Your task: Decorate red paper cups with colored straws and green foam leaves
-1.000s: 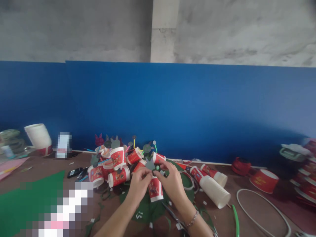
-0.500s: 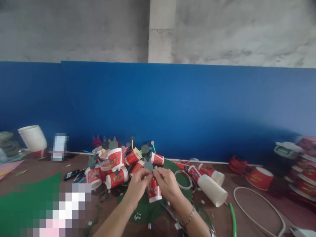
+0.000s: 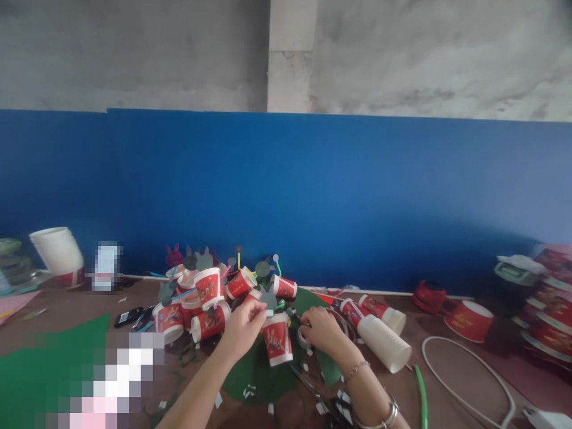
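At the lower middle of the frame, the red cup [image 3: 277, 341] sits between the 2 hands: the left hand [image 3: 245, 326] pinches a small white piece [image 3: 269, 313] near the gray cutout [image 3: 267, 297], while the right hand [image 3: 322, 329] curls its fingers at the tape roll [image 3: 303, 341]; whether it grips cannot be told. A slipping pinch could drop or crease the piece, a leftward bump could topple the cup pile [image 3: 209, 288] left of center, and a low backward pull could snag the scissors [image 3: 308, 383].
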A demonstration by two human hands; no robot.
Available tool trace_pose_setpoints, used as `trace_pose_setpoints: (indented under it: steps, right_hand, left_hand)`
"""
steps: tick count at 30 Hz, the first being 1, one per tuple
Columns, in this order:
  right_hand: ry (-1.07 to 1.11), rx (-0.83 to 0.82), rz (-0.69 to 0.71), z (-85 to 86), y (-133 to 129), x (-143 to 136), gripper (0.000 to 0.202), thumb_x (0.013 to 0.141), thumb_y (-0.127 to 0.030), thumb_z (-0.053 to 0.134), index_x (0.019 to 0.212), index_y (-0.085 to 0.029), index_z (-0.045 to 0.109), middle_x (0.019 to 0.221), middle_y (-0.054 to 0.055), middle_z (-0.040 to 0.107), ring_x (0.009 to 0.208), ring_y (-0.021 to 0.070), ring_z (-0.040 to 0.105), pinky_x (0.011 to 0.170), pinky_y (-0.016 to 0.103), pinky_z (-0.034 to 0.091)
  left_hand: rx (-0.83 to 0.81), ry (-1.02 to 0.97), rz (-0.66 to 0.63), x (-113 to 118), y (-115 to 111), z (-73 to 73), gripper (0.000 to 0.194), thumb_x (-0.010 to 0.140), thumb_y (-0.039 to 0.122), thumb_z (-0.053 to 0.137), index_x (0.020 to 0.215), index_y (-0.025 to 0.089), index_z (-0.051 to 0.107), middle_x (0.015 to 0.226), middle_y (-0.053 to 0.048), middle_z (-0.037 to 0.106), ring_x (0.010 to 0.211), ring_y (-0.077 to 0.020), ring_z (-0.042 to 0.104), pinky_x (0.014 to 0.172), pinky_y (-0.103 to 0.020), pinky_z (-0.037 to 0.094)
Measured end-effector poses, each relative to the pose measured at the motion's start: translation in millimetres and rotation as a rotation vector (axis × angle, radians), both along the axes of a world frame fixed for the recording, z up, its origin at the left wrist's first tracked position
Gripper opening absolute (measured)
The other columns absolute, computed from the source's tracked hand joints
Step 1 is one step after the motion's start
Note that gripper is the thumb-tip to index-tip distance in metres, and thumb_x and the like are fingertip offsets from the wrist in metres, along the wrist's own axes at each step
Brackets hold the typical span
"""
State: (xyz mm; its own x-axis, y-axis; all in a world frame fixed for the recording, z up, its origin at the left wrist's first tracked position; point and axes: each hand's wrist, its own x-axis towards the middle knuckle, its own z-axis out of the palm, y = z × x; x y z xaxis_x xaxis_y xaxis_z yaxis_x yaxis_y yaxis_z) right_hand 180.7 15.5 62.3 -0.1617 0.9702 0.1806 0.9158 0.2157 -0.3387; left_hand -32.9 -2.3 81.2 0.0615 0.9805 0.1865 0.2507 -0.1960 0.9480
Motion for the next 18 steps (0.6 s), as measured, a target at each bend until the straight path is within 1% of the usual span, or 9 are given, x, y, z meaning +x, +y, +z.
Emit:
trace_pose_setpoints:
  steps: [3, 4, 6, 8, 10, 12, 15, 18]
  right_hand:
    - [-0.077, -0.022, 0.022, -5.8, -4.6, -3.9, 0.028, 0.061, -0.007, 0.057, 0.082, -0.017, 0.071, 0.089, 0.013, 0.070, 0.095, 0.0319, 0.059, 0.074, 0.036, 0.041]
    - [-0.094, -0.026, 0.025, -7.2, -5.5, -4.4, 0.031, 0.061, -0.006, 0.057, 0.085, -0.016, 0.071, 0.091, 0.014, 0.069, 0.096, 0.0330, 0.058, 0.075, 0.037, 0.041]
    - [-0.116, -0.032, 0.022, -9.3, -6.4, -4.9, 0.034, 0.062, -0.004, 0.055, 0.090, -0.015, 0.070, 0.095, 0.016, 0.069, 0.099, 0.0339, 0.057, 0.078, 0.039, 0.041]
    - [-0.123, -0.041, 0.015, -10.1, -5.9, -5.2, 0.036, 0.064, -0.005, 0.055, 0.095, -0.015, 0.069, 0.099, 0.017, 0.068, 0.101, 0.0335, 0.057, 0.080, 0.039, 0.041]
    - [-0.118, -0.059, 0.016, -8.8, -3.8, -4.8, 0.034, 0.066, -0.007, 0.056, 0.097, -0.016, 0.069, 0.101, 0.015, 0.068, 0.101, 0.0316, 0.058, 0.080, 0.037, 0.041]
    - [-0.102, -0.085, 0.022, -4.6, 0.1, -2.6, 0.029, 0.069, -0.013, 0.056, 0.095, -0.017, 0.070, 0.099, 0.012, 0.069, 0.098, 0.0277, 0.060, 0.080, 0.033, 0.042]
    - [-0.082, -0.108, -0.016, 5.3, 7.5, 6.6, 0.026, 0.075, -0.020, 0.053, 0.095, -0.018, 0.069, 0.099, 0.009, 0.070, 0.097, 0.0235, 0.061, 0.081, 0.028, 0.042]
    - [-0.102, -0.125, -0.133, 13.3, 12.2, 21.9, 0.030, 0.078, -0.020, 0.049, 0.101, -0.014, 0.067, 0.105, 0.015, 0.068, 0.103, 0.0276, 0.059, 0.084, 0.033, 0.041]
  left_hand:
    - [0.025, 0.086, -0.160, 1.9, -4.8, -5.1, 0.007, 0.075, 0.024, 0.060, 0.068, 0.023, 0.064, 0.102, -0.009, 0.067, 0.097, -0.0287, 0.059, 0.085, -0.037, 0.041]
    - [0.034, 0.098, -0.190, 3.1, -6.1, -7.6, 0.009, 0.074, 0.022, 0.061, 0.065, 0.024, 0.063, 0.107, -0.009, 0.065, 0.102, -0.0302, 0.057, 0.086, -0.038, 0.041]
    - [0.071, 0.116, -0.190, 5.8, -7.4, -12.7, 0.011, 0.072, 0.018, 0.062, 0.062, 0.024, 0.062, 0.115, -0.011, 0.061, 0.110, -0.0327, 0.052, 0.091, -0.041, 0.038]
    - [0.120, 0.168, -0.180, 8.3, -7.2, -16.0, 0.013, 0.071, 0.016, 0.061, 0.061, 0.024, 0.062, 0.108, -0.011, 0.062, 0.108, -0.0326, 0.052, 0.092, -0.041, 0.036]
    - [0.162, 0.249, -0.185, 9.3, -6.3, -15.6, 0.013, 0.072, 0.014, 0.058, 0.062, 0.023, 0.061, 0.092, -0.009, 0.063, 0.096, -0.0295, 0.056, 0.087, -0.040, 0.038]
    - [0.166, 0.317, -0.215, 7.4, -5.7, -10.4, 0.012, 0.073, 0.015, 0.055, 0.065, 0.022, 0.059, 0.081, -0.006, 0.060, 0.084, -0.0247, 0.057, 0.080, -0.035, 0.041]
    - [0.106, 0.381, -0.296, -3.5, -6.8, 6.4, 0.008, 0.075, 0.017, 0.053, 0.070, 0.021, 0.058, 0.080, -0.001, 0.058, 0.076, -0.0182, 0.057, 0.072, -0.029, 0.042]
    - [0.089, 0.453, -0.329, -22.9, -9.8, 27.5, 0.009, 0.077, 0.021, 0.051, 0.071, 0.020, 0.057, 0.082, 0.000, 0.058, 0.076, -0.0155, 0.055, 0.071, -0.026, 0.040]
